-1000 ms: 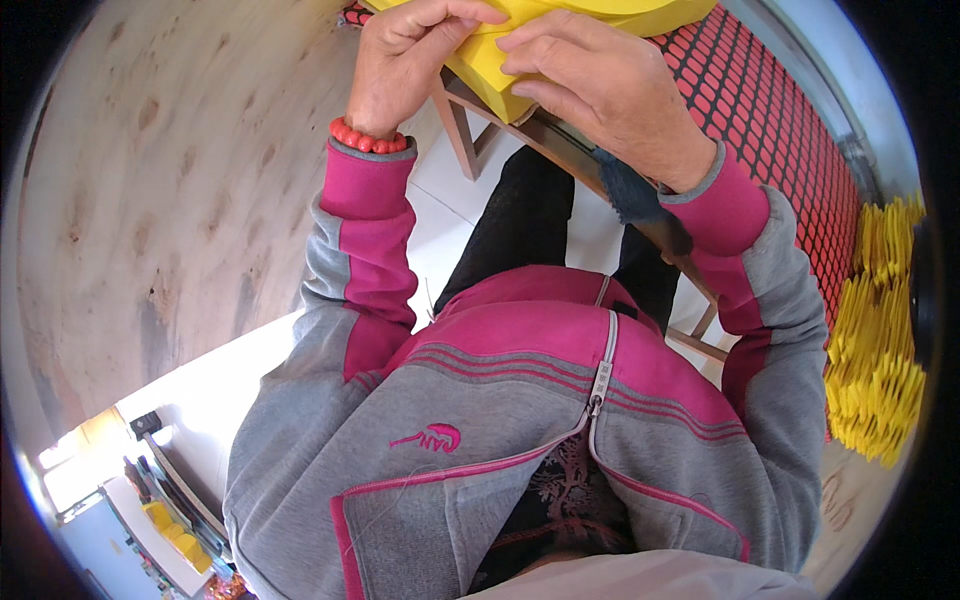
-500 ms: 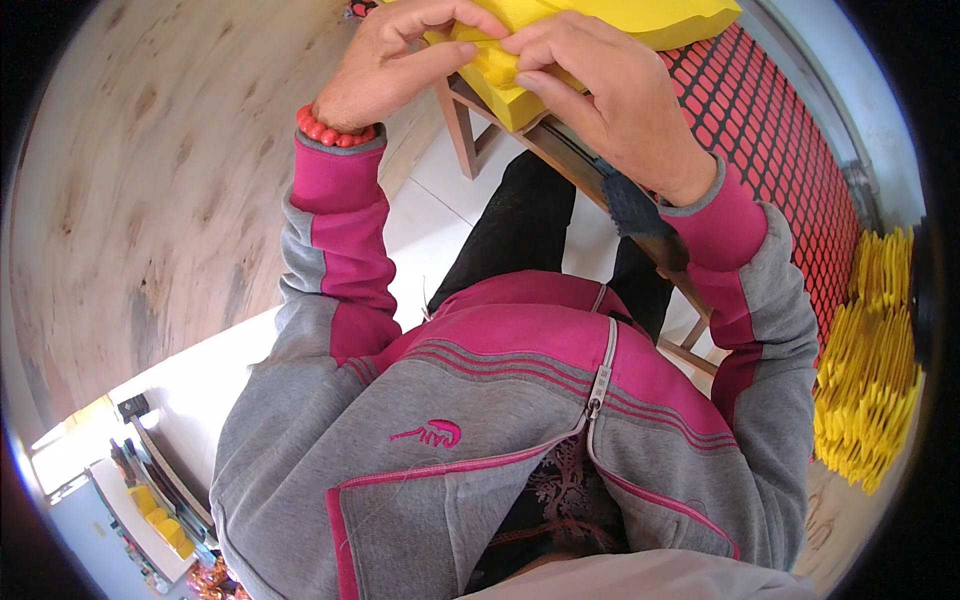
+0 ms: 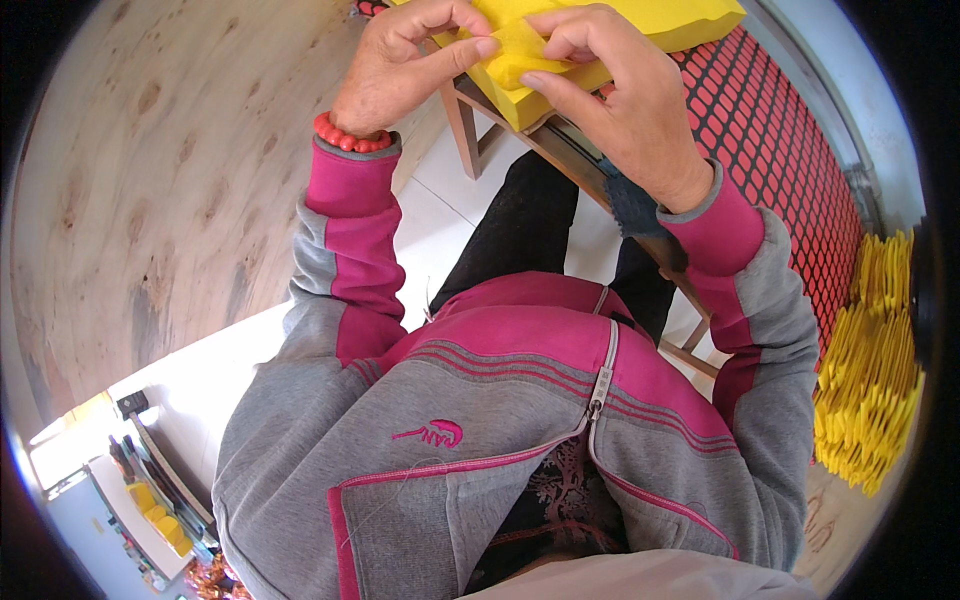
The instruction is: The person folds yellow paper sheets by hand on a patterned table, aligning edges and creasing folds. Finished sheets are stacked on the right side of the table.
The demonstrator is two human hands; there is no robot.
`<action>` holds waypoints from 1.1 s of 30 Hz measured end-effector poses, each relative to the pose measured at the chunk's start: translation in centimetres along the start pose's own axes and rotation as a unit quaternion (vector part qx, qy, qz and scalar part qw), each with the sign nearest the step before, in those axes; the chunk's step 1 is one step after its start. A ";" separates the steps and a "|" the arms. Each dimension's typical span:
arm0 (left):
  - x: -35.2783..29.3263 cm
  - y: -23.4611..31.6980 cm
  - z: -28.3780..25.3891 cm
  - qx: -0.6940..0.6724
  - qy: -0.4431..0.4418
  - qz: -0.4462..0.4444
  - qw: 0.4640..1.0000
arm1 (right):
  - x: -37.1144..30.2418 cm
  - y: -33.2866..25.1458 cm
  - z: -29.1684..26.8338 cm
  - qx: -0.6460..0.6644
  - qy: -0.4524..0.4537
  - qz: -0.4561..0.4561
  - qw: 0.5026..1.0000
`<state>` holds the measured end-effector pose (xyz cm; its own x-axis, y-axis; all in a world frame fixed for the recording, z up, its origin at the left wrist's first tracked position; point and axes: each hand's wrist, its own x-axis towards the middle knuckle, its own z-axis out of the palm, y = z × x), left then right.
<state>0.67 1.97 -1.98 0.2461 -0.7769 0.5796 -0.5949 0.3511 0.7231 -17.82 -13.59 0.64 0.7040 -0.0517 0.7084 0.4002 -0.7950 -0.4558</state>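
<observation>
A thick stack of yellow sheets (image 3: 690, 22) lies at the top of the view. Its near corner points toward me. Over that corner, a thin yellow sheet (image 3: 514, 60) is bunched up and creased; paper or thin cloth, I cannot tell which. My left hand (image 3: 390, 75), with red beads at the wrist, pinches the sheet's left side between thumb and fingers. From the right, my right hand (image 3: 640, 105) grips the sheet's other side, thumb low near the stack's edge and fingertips curled above. A small gap separates the two hands.
Under the stack is a wooden stand (image 3: 465, 130) with a dark blue cloth (image 3: 630, 205) at its edge. Red-and-black netted material (image 3: 770, 130) fills the right. Yellow folded pieces (image 3: 868, 370) are piled at far right. A large wooden board (image 3: 150, 200) covers the left.
Both hands have shifted slightly to the right. My right fingertips have drawn away from the left ones, widening the gap, and more of the creased yellow sheet shows between them.
</observation>
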 end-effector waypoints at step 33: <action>-0.3 -0.4 -0.2 -0.013 -0.020 0.063 0.998 | 0.4 0.2 0.1 0.008 -0.009 -0.024 1.000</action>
<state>0.98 2.22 -2.38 0.1400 -0.7462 0.6509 -0.5984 0.4599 0.6560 -17.40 -13.71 0.75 0.6944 -0.0034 0.7196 0.4427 -0.7863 -0.4310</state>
